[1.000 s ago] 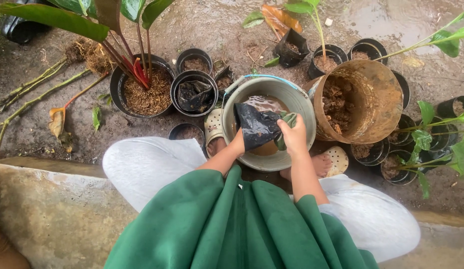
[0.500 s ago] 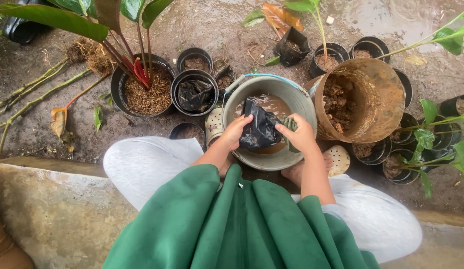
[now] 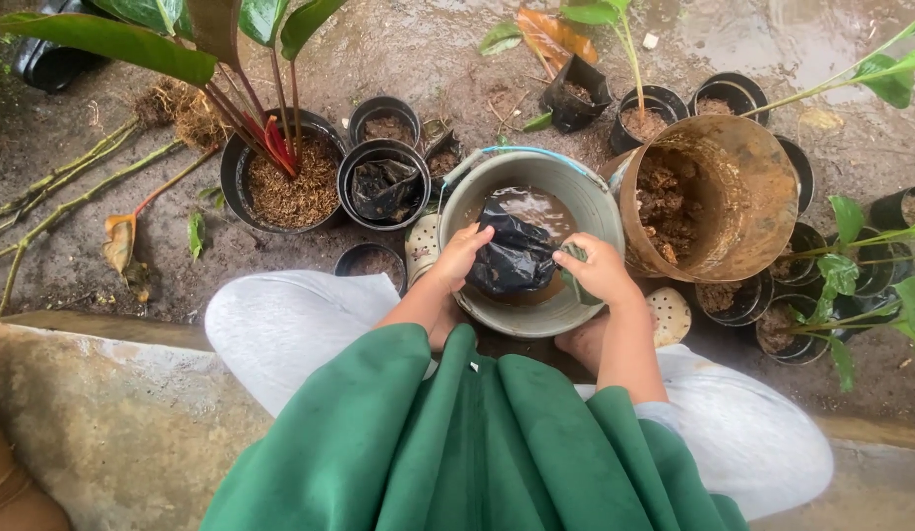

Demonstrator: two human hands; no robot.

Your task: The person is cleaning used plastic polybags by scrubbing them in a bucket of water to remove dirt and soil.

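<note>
Two hands met over the grey bucket of muddy water, the left hand pinching the black plastic bag steady just beside the right hand, which clutched a green cloth, seemingly for wiping.

Glossy, crinkled black plastic bag, smooth grey plastic bucket, rough rusty metal drum.

No packages, labels, signs, screens visible.
</note>
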